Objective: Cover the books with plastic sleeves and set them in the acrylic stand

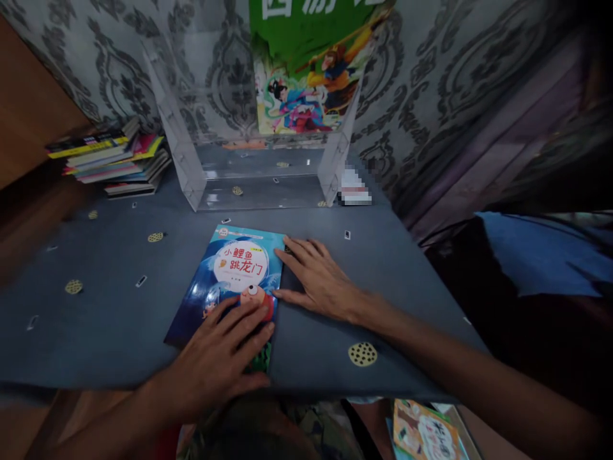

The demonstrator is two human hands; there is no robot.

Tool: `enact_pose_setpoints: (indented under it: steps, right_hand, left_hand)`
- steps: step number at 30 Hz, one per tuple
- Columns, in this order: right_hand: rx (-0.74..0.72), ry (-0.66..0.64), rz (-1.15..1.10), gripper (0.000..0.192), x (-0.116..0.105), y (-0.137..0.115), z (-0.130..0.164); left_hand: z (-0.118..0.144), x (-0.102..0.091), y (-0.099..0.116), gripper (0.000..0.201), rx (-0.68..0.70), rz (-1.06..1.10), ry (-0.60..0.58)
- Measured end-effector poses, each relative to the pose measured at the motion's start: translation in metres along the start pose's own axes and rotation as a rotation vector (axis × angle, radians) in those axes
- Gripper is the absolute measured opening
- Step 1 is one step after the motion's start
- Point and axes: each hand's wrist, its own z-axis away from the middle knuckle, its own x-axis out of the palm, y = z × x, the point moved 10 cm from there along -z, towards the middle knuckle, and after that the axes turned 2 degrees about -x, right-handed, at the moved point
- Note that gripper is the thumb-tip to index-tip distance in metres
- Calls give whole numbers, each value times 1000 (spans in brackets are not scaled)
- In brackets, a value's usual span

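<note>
A blue picture book (201,297) lies closed and face up on the grey tablecloth, its white oval title patch showing Chinese characters. Across the book's lower part rests my left hand (230,348), fingers stretched out flat and nothing gripped. My right hand (318,281) is at the book's right edge, with its fingertips touching or very near the cover. Its fingers are apart, and the palm is over the cloth. Part of the fish drawing on the cover is hidden under my left fingers.
Behind the book stands a clear acrylic rack (184,150) with a green-covered book (311,76) upright in it. A pile of books (115,163) is at the back left. Below the table's front edge, at right, are more books (426,431). A blurred white item (354,186) sits beside the rack.
</note>
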Motion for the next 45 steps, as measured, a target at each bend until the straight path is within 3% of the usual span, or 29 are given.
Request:
enact_pose_setpoints:
  steps: [5,9,12,20,29,32,39,45]
  right_hand:
    - [-2,-32,-4,89,3,-2,1]
    - [-1,-40,-29,97,5,-4,2]
    - [2,-27,-32,92,4,-7,5]
    - [-139,-8,-88,63,3,-57,25]
    - [-283,-8,-144,56,3,-121,56]
    - [-269,-1,-164,59,4,-127,61]
    - [-192,-47,-215,59,2,-125,60]
    - [-199,-85,-226,57,5,-125,61]
  left_hand:
    - [7,-18,16,25,-65,0,157]
    - [6,-28,26,31,-60,9,227]
    - [7,-31,28,32,-51,27,265]
    - [17,-20,30,22,-81,62,283]
    - [32,-20,29,23,-97,76,258]
    - [39,-18,30,24,-91,79,217]
    - [48,-27,20,20,-149,76,243]
    - [66,-36,-9,26,-235,-31,218]
